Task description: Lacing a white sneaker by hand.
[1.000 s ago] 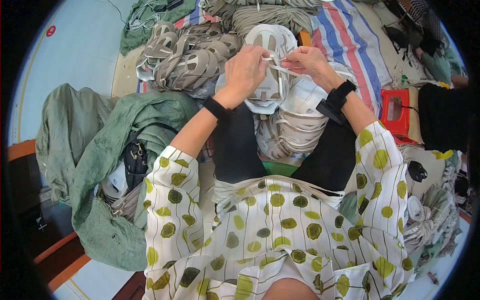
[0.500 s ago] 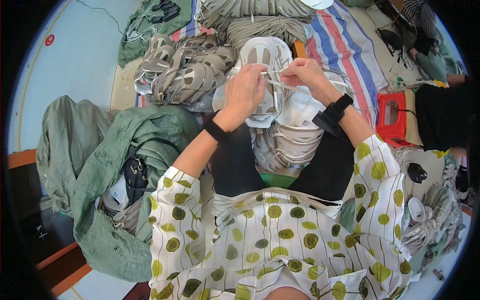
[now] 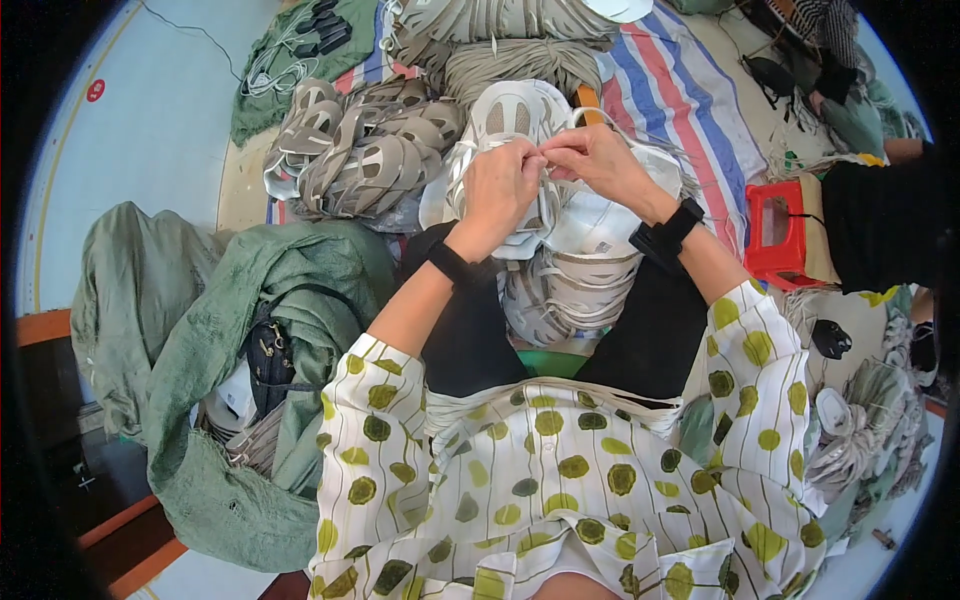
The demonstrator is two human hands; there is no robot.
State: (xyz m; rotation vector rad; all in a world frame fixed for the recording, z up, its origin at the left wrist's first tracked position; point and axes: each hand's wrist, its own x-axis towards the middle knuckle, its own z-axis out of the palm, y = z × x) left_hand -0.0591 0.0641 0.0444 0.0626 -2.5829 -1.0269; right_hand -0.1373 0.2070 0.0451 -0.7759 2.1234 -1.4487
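One shoe upper point(image 3: 508, 116) beneath both hands point(image 3: 500, 187)

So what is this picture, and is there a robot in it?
No robot, just a person. A wide, bendy-looking camera on their head looks down at their bare left hand and bare right hand. Both are pinched closed and meet over a white-and-beige shoe upper; anything between them is too small to make out. To the left, a heap of brownish-grey shoe uppers lies on a red, white and blue striped sheet. A red plastic stool is at the right.
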